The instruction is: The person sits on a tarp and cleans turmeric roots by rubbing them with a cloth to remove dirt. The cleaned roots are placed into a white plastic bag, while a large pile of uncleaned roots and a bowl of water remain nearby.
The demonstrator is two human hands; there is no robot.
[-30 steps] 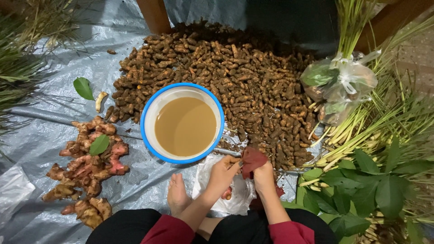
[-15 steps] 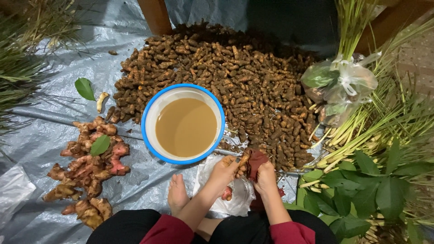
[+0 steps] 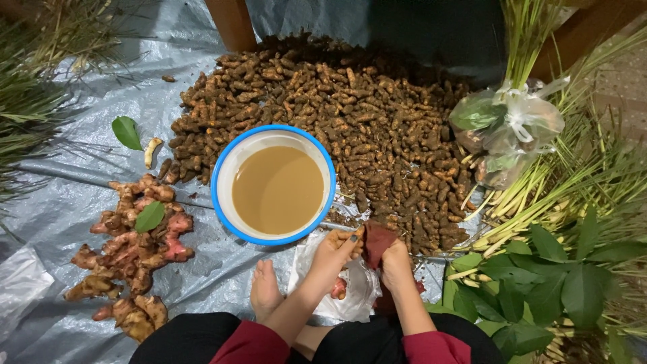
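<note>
A crinkled grey plastic sheet (image 3: 87,168) covers the floor, and the person sits on it with one bare foot (image 3: 264,291) showing between the knees. Two wooden posts (image 3: 232,23) rise at the far edge. Long green stalks (image 3: 539,195) lie along the right side, with broad-leaved greenery (image 3: 559,283) in front of them, and grassy bundles (image 3: 27,108) edge the left.

One round bowl (image 3: 222,168), white with a blue rim, stands in the middle of the sheet and holds murky brown water. One knotted clear plastic bag (image 3: 505,128) of leaves and roots rests on the right side of the big heap of small brown rhizomes (image 3: 337,108), which are too many to count. A smaller pile of pinkish, knobbly roots (image 3: 135,249) lies to the left, with one green leaf (image 3: 149,217) on top; a second leaf (image 3: 127,132) and one pale root piece (image 3: 152,152) lie apart on the sheet. One white plastic bag (image 3: 357,290) is spread under the hands.

Just below the bowl, the left hand (image 3: 333,253) is closed around a small rhizome (image 3: 355,237), and the right hand (image 3: 396,264) grips a dark red cloth (image 3: 379,241) pressed against it.
</note>
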